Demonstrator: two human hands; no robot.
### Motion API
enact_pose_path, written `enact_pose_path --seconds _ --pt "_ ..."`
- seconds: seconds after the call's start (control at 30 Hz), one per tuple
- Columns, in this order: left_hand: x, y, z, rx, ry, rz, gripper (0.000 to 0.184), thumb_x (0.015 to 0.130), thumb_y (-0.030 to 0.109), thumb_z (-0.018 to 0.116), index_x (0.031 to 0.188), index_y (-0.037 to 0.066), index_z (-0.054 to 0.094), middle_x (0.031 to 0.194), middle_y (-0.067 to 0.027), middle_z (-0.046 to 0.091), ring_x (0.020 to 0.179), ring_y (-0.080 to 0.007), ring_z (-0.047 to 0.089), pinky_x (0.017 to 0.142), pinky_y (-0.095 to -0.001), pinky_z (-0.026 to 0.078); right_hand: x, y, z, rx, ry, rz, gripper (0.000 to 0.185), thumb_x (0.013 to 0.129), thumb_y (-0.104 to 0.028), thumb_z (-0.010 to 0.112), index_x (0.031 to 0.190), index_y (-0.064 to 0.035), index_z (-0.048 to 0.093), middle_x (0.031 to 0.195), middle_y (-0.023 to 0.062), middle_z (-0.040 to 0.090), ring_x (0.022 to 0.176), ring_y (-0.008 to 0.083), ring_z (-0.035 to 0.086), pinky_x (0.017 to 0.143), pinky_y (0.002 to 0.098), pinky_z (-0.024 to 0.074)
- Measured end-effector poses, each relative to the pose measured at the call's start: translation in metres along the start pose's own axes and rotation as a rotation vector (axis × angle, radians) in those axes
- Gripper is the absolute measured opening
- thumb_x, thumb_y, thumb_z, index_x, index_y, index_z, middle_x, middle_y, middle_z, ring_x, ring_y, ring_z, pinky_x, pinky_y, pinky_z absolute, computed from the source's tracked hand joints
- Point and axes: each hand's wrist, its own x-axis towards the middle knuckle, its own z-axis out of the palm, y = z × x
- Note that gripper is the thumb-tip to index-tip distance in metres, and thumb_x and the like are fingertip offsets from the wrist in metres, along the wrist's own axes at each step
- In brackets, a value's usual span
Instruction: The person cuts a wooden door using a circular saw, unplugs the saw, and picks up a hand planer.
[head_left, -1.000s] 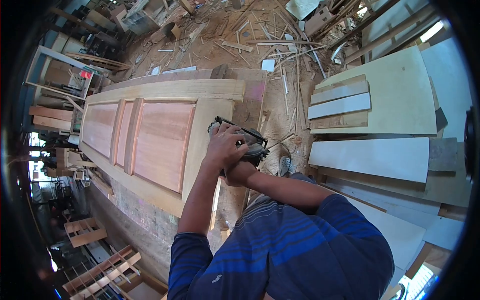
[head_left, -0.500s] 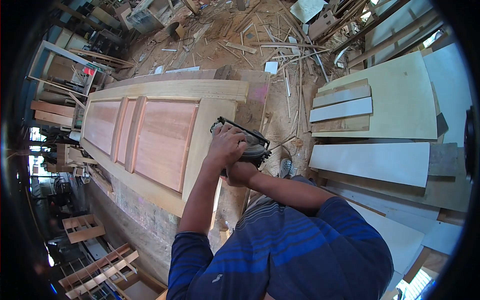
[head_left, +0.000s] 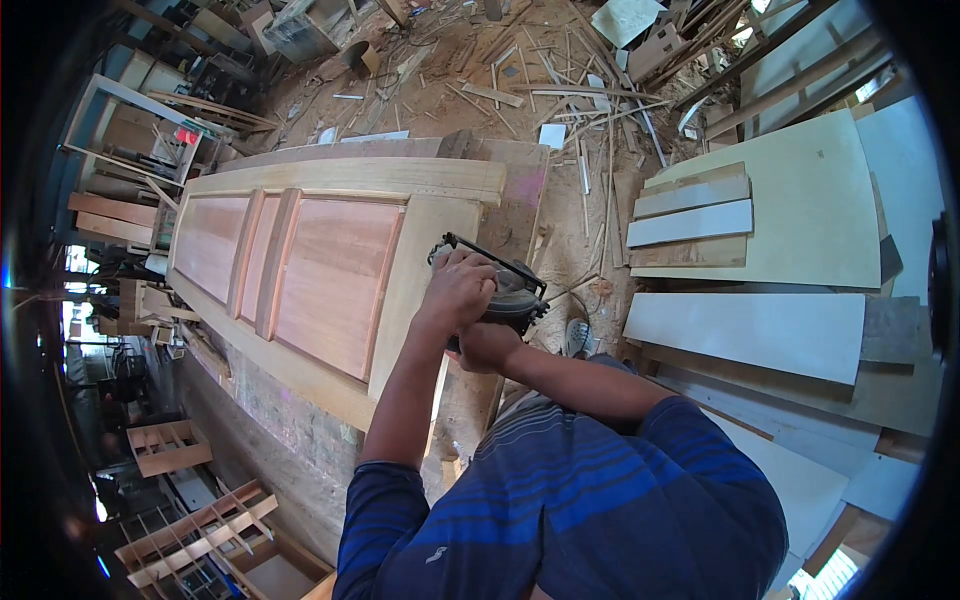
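A dark power tool (head_left: 516,295), its exact kind unclear, stands over the near right end of a pale wooden panel door (head_left: 340,270). My left hand (head_left: 460,290) is closed over the tool's top left part, fingers bent. Just below it, my right hand (head_left: 487,348) is wrapped round the tool's rear, its fingers mostly hidden. The forearms come close together there. The door lies flat on a worn workbench (head_left: 300,430), with pinkish inset panels. The tool's underside is hidden.
White and yellowish boards (head_left: 745,330) are stacked at the right. Wood offcuts (head_left: 580,95) litter the floor ahead. A cable runs from the tool past a shoe (head_left: 577,336). Wooden frames (head_left: 205,530) stand at the lower left.
The whole view has shifted slightly, so the bench, door and boards appear a little further right. Both hands keep their hold on the tool, which has barely moved against the door.
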Motion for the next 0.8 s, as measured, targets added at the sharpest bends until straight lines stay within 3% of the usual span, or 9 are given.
enact_pose_path --seconds 0.27,0.47,0.57,0.67,0.8 --pt "0.000 -0.004 0.003 -0.074 0.067 0.007 0.023 0.092 0.018 0.059 0.101 0.011 0.080 0.126 -0.0093 0.072 0.131 -0.0324 0.057 0.122 -0.0485 0.033 -0.001 0.003 -0.004 -0.003 0.002 0.002 0.037 0.095 -0.040 0.074 0.117 -0.0097 0.073 0.091 0.0189 0.079 0.078 0.0389 0.078 0.071 0.0505 0.0625" --pt "0.001 -0.008 -0.009 -0.198 0.105 0.004 0.032 0.087 0.009 0.061 0.116 0.009 0.075 0.125 -0.0128 0.071 0.130 -0.0358 0.059 0.118 -0.0506 0.040 -0.004 0.000 -0.016 -0.032 0.105 -0.102 0.034 0.093 -0.031 0.073 0.119 -0.0081 0.071 0.111 0.0217 0.076 0.101 0.0383 0.077 0.089 0.0499 0.0600" --pt "0.005 -0.026 -0.008 -0.352 0.154 -0.066 0.038 0.083 0.006 0.067 0.121 0.008 0.072 0.126 -0.0134 0.071 0.130 -0.0344 0.060 0.115 -0.0501 0.045 -0.002 -0.016 -0.045 0.102 -0.075 0.085 0.038 0.089 -0.027 0.075 0.120 -0.0062 0.068 0.116 0.0220 0.075 0.108 0.0392 0.074 0.096 0.0496 0.0576" --pt "0.015 -0.050 -0.011 -0.485 0.179 -0.191 0.042 0.082 0.008 0.078 0.124 0.007 0.071 0.131 -0.0137 0.071 0.133 -0.0322 0.061 0.114 -0.0477 0.047 -0.001 -0.018 -0.057 0.071 -0.037 0.072 0.042 0.092 -0.034 0.075 0.120 -0.0030 0.069 0.111 0.0210 0.076 0.102 0.0404 0.075 0.089 0.0491 0.0603" --pt "0.035 -0.079 -0.011 -0.529 0.205 -0.373 0.048 0.084 0.019 0.090 0.126 0.007 0.071 0.138 -0.0142 0.070 0.136 -0.0325 0.061 0.115 -0.0448 0.046 0.005 -0.008 -0.067 0.088 -0.136 0.107 0.055 0.089 -0.040 0.079 0.128 -0.0027 0.066 0.110 0.0217 0.077 0.104 0.0406 0.075 0.092 0.0499 0.0600"
